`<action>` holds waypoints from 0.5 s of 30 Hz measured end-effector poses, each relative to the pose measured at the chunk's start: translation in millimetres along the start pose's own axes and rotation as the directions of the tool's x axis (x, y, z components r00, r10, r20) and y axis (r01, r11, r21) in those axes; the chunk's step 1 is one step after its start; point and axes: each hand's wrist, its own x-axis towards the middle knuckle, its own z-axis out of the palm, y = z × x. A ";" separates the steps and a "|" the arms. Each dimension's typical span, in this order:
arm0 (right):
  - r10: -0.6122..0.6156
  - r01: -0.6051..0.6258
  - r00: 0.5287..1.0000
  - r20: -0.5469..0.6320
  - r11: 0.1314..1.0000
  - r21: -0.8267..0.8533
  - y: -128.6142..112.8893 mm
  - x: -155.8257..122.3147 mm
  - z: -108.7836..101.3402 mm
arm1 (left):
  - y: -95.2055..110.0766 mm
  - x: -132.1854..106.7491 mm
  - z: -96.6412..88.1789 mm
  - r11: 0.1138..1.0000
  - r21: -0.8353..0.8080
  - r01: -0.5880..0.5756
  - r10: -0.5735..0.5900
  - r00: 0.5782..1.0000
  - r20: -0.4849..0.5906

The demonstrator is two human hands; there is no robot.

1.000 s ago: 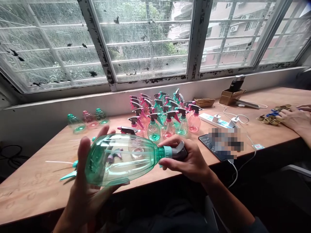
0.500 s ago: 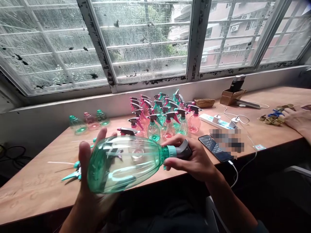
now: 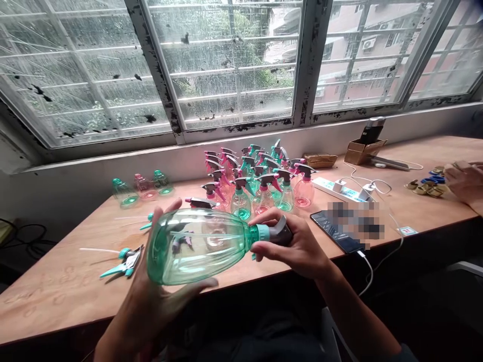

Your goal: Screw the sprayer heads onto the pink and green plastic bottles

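A clear green spray bottle [image 3: 199,246] lies on its side in the air above the table's front edge, base to the left and neck to the right. My left hand [image 3: 151,291] cups its base end, thumb underneath and the other fingers partly hidden behind the plastic. At the neck, my right hand [image 3: 298,246] is closed around the grey trigger head [image 3: 281,232], with thumb and fingers by the turquoise collar [image 3: 263,233]. A thin tube runs inside the bottle. To the left of my left hand lies a loose turquoise-and-grey spray head [image 3: 126,259] with a white tube.
Pink and green spray bottles [image 3: 241,198] stand grouped behind. Several bottles without heads [image 3: 126,193] stand at back left. A phone [image 3: 334,231], a power strip [image 3: 339,190] and an open cardboard box [image 3: 364,152] are to the right. Another person's hands [image 3: 464,181] are at far right.
My left hand has shifted its hold at the base, its thumb now showing beneath the bottle. The bottle has risen slightly at its base end. My right hand stays on the trigger head.
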 end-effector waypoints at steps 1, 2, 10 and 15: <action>-0.030 0.029 0.999 -0.023 0.999 -0.043 1.2 -0.2 0.3 | -1.4 -1.3 -3.0 1.000 0.027 -0.002 0.001 0.999 0.042; -0.061 0.057 0.997 -0.039 0.994 -0.093 2.1 -0.4 0.5 | -3.4 -2.5 -6.2 0.999 0.053 0.000 -0.005 0.996 0.091; 0.010 -0.014 0.996 -0.089 0.999 -0.044 5.4 4.2 4.4 | -31.1 -9.3 -13.3 0.989 0.123 0.084 -0.097 0.990 0.107; 0.054 -0.052 0.994 -0.094 0.998 0.022 8.8 6.9 5.2 | -32.0 -8.7 -13.6 0.984 0.162 0.070 -0.090 0.988 0.124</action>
